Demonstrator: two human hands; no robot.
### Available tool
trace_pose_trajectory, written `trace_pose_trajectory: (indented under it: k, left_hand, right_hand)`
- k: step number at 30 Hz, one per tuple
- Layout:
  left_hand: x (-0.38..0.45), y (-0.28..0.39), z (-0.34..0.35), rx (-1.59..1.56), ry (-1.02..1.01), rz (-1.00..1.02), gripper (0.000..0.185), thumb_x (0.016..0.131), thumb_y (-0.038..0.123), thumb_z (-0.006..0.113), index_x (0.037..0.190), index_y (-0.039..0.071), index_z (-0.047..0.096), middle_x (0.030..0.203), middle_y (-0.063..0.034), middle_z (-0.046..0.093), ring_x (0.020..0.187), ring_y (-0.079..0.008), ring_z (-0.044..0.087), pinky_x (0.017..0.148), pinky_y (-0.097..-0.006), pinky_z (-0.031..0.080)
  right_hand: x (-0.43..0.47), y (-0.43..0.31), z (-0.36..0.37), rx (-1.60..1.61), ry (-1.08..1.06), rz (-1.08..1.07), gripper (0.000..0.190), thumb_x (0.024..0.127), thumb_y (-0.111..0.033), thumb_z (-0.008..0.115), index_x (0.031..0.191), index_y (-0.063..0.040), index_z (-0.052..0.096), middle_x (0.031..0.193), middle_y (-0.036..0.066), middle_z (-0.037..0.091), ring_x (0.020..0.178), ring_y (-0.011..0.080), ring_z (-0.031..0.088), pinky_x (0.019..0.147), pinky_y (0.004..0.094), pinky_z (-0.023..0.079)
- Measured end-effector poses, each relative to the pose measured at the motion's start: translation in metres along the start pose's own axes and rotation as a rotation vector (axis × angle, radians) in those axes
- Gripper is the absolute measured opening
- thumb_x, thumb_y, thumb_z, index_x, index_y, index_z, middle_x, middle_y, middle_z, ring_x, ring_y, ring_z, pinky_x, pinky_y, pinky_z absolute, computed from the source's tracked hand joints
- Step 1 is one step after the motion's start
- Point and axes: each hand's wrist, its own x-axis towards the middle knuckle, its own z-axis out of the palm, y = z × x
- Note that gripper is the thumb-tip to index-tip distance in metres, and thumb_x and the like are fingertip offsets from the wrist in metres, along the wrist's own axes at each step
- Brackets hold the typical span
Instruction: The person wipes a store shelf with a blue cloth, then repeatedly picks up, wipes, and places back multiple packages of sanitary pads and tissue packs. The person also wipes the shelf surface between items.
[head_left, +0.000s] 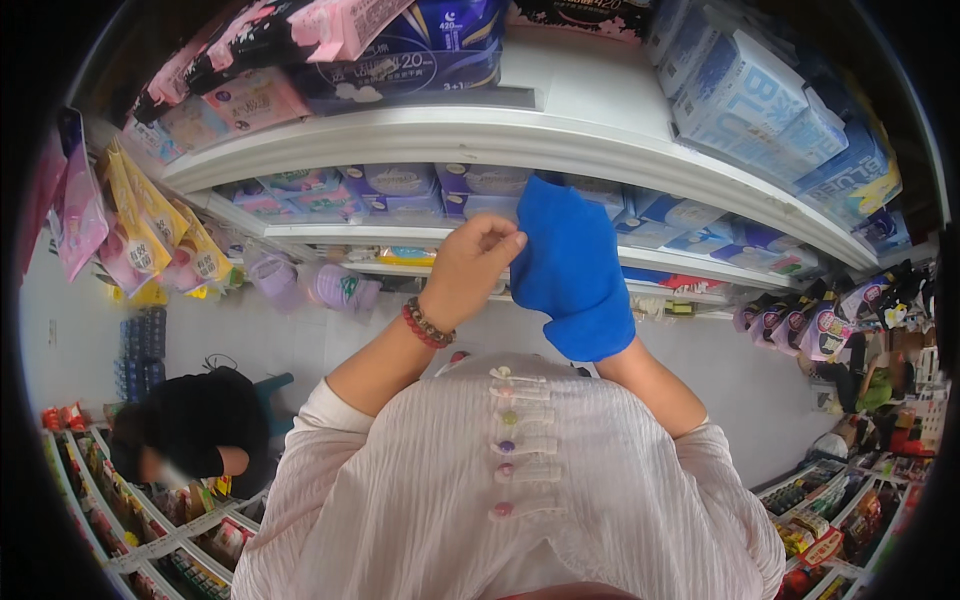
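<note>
A bright blue cloth (570, 262) hangs over my right hand and covers it down to the wrist (616, 363). The fingers beneath are hidden, so their pose does not show. At the cloth's left edge, the thumb and curled fingers of my left hand (474, 259) pinch together against the fabric. A beaded bracelet (427, 324) circles my left wrist. Both hands are raised in front of a white shelf (450, 150), whose lower level holds purple and blue packs (394, 187).
Large blue packs (750, 105) and a dark blue pack (420, 60) stand on the upper shelf. Pouches hang left (142, 232) and right (817, 326). A person in black (202, 427) bends at a goods rack behind left; another person (877, 382) is far right.
</note>
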Motion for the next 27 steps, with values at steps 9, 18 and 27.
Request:
trace_pose_trajectory:
  k: [9, 18, 27]
  left_hand:
    - [0.008, -0.004, -0.015, -0.378, 0.154, -0.003, 0.011, 0.101, 0.017, 0.056, 0.104, 0.007, 0.060, 0.090, 0.0003, 0.062, 0.078, -0.0067, 0.057, 0.070, -0.0222, 0.048]
    - [0.014, -0.011, -0.018, -0.773, 0.079, -0.325, 0.022, 0.100, 0.024, 0.060, 0.113, 0.007, 0.062, 0.100, -0.0030, 0.067, 0.089, -0.0139, 0.063, 0.081, -0.0289, 0.053]
    - [-0.001, -0.009, -0.027, -0.360, 0.192, 0.001, 0.014, 0.103, 0.018, 0.059, 0.107, 0.005, 0.061, 0.093, 0.0014, 0.061, 0.083, -0.0067, 0.056, 0.076, -0.0230, 0.049]
  right_hand:
    - [0.008, 0.002, -0.015, -0.034, -0.368, -0.018, 0.024, 0.083, -0.025, 0.070, 0.100, -0.009, 0.066, 0.109, 0.014, 0.065, 0.098, 0.0338, 0.063, 0.084, 0.0423, 0.051]
    - [-0.071, 0.039, 0.012, 2.147, 0.018, 0.855, 0.061, 0.101, -0.049, 0.051, 0.146, -0.007, 0.045, 0.151, 0.013, 0.047, 0.138, 0.0331, 0.044, 0.119, 0.0505, 0.030]
    - [-0.103, 0.073, 0.019, 2.009, 0.009, 0.866, 0.038, 0.102, -0.017, 0.052, 0.136, -0.001, 0.051, 0.135, 0.016, 0.060, 0.120, 0.0301, 0.061, 0.103, 0.0442, 0.050]
